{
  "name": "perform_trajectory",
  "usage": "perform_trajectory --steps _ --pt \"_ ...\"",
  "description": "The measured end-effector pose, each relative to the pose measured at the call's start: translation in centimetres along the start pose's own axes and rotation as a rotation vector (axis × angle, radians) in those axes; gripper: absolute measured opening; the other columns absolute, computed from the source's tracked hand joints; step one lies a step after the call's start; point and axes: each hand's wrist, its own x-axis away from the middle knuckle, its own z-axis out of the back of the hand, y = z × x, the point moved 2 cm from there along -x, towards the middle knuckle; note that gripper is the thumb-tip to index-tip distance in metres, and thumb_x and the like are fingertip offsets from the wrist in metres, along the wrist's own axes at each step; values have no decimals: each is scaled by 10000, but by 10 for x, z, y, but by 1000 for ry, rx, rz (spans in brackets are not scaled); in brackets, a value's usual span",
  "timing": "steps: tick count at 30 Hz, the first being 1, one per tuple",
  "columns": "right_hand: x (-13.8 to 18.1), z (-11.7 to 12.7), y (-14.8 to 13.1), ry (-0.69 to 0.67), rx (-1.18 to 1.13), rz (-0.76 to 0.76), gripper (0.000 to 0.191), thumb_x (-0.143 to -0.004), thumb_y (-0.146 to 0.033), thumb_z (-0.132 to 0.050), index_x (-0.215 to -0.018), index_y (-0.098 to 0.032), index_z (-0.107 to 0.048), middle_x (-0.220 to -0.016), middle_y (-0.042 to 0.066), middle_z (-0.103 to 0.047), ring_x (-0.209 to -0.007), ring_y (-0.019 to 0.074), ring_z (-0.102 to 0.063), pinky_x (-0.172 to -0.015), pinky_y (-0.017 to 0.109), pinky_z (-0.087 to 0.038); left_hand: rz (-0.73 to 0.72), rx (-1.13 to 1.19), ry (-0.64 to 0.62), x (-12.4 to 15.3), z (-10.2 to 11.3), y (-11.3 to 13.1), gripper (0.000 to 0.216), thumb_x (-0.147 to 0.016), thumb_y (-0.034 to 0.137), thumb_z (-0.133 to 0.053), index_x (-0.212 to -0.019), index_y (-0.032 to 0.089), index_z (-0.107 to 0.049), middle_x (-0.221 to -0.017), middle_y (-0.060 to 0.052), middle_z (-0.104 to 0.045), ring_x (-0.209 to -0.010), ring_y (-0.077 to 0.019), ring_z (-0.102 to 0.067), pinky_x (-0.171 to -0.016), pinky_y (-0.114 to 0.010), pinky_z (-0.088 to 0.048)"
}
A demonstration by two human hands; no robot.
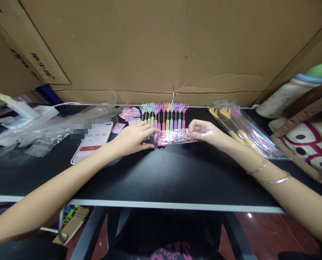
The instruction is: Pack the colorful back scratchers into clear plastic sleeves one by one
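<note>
A row of small hand-shaped back scratchers [167,124] with pink, yellow, blue and purple handles lies side by side on the black table, claws pointing away from me. My right hand [201,130] pinches the right end of a clear plastic bag [172,137], which stretches across the lower handles. Over the left end of the row, my left hand [135,138] has its fingers extended and its thumb apart. Its fingertips reach the bag's left end; whether they touch it I cannot tell. The hand covers some handles.
Bagged back scratchers [242,131] lie at right, beside a plush-faced bag [309,144] and a bottle [282,92]. Printed cards [130,113] lie behind my left hand. At left are a phone [93,141] with a timer and loose plastic bags [49,124]. Cardboard [161,47] walls the back.
</note>
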Motion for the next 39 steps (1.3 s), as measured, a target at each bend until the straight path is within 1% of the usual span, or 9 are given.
perform_trajectory --steps 2,4,9,17,20,24,30,35,39 --pt "0 0 0 -6 7 9 388 -665 -443 -839 -744 -192 -553 -734 16 -666 -657 120 -601 -643 270 -509 -11 -6 17 0 0 -1 422 -907 412 -622 -1266 206 -538 -1101 -63 -662 -1041 -245 -553 -842 -332 -435" --pt "0 0 -1 -8 12 12 394 -656 -445 -844 -737 -194 -551 -717 2 -643 -650 116 -594 -652 274 -512 -14 0 27 0 0 -3 417 -907 421 -619 -1259 213 -537 -1090 -61 -663 -1021 -238 -558 -839 -331 -427" --pt "1 -1 -4 8 35 7 421 -645 -471 -845 -740 -195 -541 -682 -19 -603 -626 111 -582 -639 273 -504 -3 35 44 -1 4 -4 440 -888 454 -635 -1250 222 -541 -1123 -55 -671 -1007 -221 -603 -840 -315 -433" --pt "2 -3 -10 -17 16 75 471 -653 -529 -826 -761 -203 -503 -689 -1 -636 -645 131 -618 -644 290 -504 65 56 23 -1 8 -6 442 -878 451 -646 -1252 238 -545 -1223 -47 -658 -1080 -226 -623 -884 -312 -460" --pt "3 -4 -12 -25 43 83 466 -669 -537 -812 -763 -208 -495 -688 -7 -627 -642 132 -619 -650 296 -508 66 59 14 0 8 -6 435 -887 462 -627 -1253 243 -544 -1216 -45 -663 -1078 -221 -625 -888 -308 -463" --pt "3 -2 -13 -33 58 99 446 -689 -518 -806 -771 -208 -496 -679 -14 -620 -628 123 -606 -642 290 -505 71 67 32 0 8 -7 412 -895 480 -610 -1239 259 -559 -1187 -37 -673 -1046 -209 -635 -864 -292 -470" --pt "1 6 -7 -30 80 95 413 -707 -483 -806 -780 -199 -515 -683 -15 -618 -628 110 -592 -623 269 -496 78 85 55 1 9 -10 411 -894 475 -623 -1247 276 -555 -1212 -18 -664 -1068 -202 -628 -876 -286 -467" --pt "0 11 -6 -34 79 97 408 -697 -462 -820 -778 -193 -525 -685 -22 -603 -628 102 -588 -624 263 -499 85 109 63 1 10 -10 386 -920 463 -592 -1261 288 -546 -1258 -6 -652 -1107 -193 -622 -897 -280 -463" --pt "1 11 -9 -16 71 94 411 -688 -461 -826 -775 -196 -525 -689 -19 -606 -625 106 -590 -621 271 -498 78 100 55 1 10 -8 404 -918 480 -588 -1271 290 -544 -1258 -1 -654 -1102 -191 -630 -878 -273 -466"
